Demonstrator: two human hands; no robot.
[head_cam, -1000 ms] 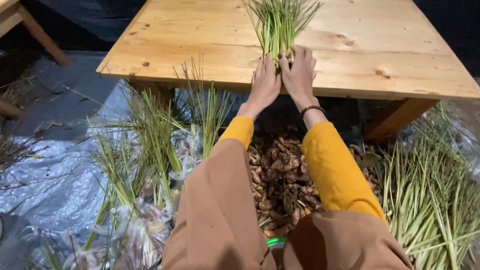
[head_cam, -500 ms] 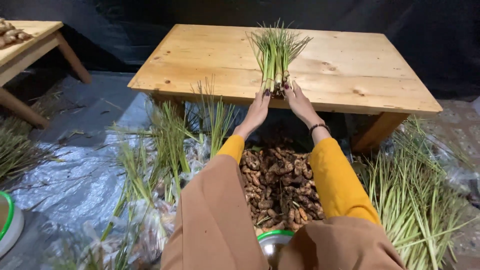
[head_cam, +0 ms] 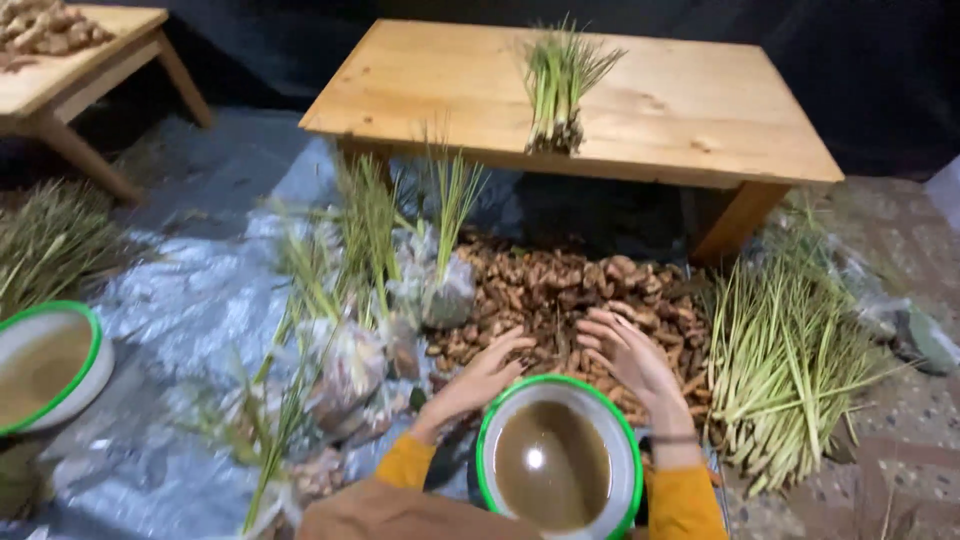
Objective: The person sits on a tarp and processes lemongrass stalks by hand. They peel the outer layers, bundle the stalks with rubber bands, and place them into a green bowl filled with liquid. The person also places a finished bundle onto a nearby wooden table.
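My left hand (head_cam: 482, 381) and my right hand (head_cam: 628, 357) hover low over a heap of brown root pieces (head_cam: 560, 290) on the floor, fingers apart, holding nothing. Just below them sits a white bowl with a green rim (head_cam: 559, 467), filled with muddy water. A bundle of green stalks (head_cam: 556, 92) lies on the wooden table (head_cam: 430, 90) beyond the heap, near its front edge. Orange sleeves cover my forearms.
Loose green stalks (head_cam: 790, 350) lie piled at the right of the heap. Bagged plants (head_cam: 370, 290) stand on grey plastic sheeting (head_cam: 190, 300) at the left. A second green-rimmed bowl (head_cam: 45, 365) sits far left. Another wooden table (head_cam: 70, 70) stands at the upper left.
My hands let go of the stalk bundle on the table and drew back down to the root heap. The view dropped and widened, bringing the bowl of water under my hands.
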